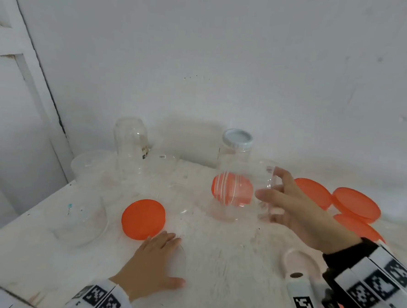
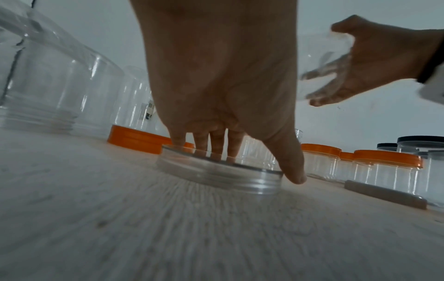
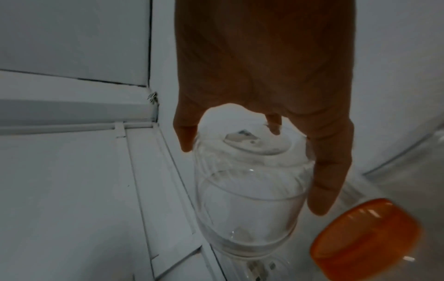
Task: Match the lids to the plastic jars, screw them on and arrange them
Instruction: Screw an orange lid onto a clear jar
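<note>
Head view: small clear jar (image 1: 270, 193) right of centre, off table, gripped round its side by right hand (image 1: 297, 207). Left hand (image 1: 155, 265) low centre, fingers straight, pressing clear lid (image 2: 218, 171) on white table (image 1: 226, 262); thumb beside rim. Orange lid (image 1: 143, 219) just above it. Likely pairing step: set jar upright, seat lid level before turning.

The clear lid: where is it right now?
In the left wrist view the clear lid lies on the white table under the left hand, just in front of an orange lid.
</note>
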`<state>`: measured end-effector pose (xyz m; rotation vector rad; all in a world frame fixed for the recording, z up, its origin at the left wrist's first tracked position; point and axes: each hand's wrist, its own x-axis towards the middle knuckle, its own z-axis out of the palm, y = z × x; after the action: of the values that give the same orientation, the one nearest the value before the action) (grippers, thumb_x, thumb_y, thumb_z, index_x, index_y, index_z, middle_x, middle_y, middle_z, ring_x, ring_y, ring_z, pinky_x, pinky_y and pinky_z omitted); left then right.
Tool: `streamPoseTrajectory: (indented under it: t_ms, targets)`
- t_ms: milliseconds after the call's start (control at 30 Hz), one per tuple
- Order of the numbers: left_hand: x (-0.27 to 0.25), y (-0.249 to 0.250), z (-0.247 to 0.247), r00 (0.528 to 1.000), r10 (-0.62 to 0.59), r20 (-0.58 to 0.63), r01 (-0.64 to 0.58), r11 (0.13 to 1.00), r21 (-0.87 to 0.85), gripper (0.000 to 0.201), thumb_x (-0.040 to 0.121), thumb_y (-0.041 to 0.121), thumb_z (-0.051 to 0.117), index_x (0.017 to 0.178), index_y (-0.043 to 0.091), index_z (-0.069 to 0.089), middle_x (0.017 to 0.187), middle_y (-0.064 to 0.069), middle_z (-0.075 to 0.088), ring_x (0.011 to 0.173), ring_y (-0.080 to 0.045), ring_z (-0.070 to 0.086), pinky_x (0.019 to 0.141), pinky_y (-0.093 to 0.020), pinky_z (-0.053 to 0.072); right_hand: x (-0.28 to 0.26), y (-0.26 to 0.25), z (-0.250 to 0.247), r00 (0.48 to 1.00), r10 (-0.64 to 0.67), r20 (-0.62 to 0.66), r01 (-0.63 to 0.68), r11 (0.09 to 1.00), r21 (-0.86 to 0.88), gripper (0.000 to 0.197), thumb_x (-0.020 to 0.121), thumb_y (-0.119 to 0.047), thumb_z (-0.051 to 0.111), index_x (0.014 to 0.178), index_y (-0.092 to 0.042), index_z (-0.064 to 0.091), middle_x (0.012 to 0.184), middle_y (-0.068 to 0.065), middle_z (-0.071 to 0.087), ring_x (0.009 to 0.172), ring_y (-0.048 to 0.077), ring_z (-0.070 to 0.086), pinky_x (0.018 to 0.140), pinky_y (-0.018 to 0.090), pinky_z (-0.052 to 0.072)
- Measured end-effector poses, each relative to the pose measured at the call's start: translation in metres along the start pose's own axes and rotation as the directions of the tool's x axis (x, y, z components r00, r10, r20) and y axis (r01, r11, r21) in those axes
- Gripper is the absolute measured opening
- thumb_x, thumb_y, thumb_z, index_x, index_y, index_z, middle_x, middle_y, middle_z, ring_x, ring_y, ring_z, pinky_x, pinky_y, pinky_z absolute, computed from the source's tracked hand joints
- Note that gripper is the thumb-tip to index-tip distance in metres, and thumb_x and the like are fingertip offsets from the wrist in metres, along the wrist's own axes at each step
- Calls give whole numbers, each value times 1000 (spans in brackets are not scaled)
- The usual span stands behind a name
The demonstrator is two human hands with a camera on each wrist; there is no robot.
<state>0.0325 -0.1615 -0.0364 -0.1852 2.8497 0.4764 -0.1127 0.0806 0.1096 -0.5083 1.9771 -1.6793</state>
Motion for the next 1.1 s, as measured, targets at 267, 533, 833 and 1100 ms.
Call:
streamPoseTrajectory:
  t_ms: [267,533,833,1100]
  targets:
    - [6,45,-8,992,124,1,-124,992,-2,93,80,70,49,152,27,9,159,11,-1,146,-8,-10,117,-30,-7,-82,53,-74,966,151,-210,-102,968,227,70,57,-44,73,113,-6,56,102,11,57,88,32,60,78,49,50]
    - [23,161,7,909,412,68,-408,911,-67,83,86,61,51,151,28,12,158,16,5,144,-1,-3,111,-18,-6,-139,75,-123,915,266,-302,-127,903,412,65,65,-47,65,112,-2,60,97,24,61,82,38,64,71,45,57]
    - [30,264,39,767,612,190,-621,784,-19,89,81,53,63,148,20,16,151,4,21,139,-15,21,114,-35,24,-186,93,-151,928,300,-222,-121,804,582,72,60,-33,83,116,1,53,97,25,56,93,43,60,86,51,55]
    - [29,297,52,787,536,305,-600,780,177,103,78,54,67,151,19,4,158,-11,-2,145,-31,3,118,-47,11,-198,97,-158,937,272,-217,-106,817,566,71,66,-35,79,119,6,57,106,23,60,99,36,57,91,42,53]
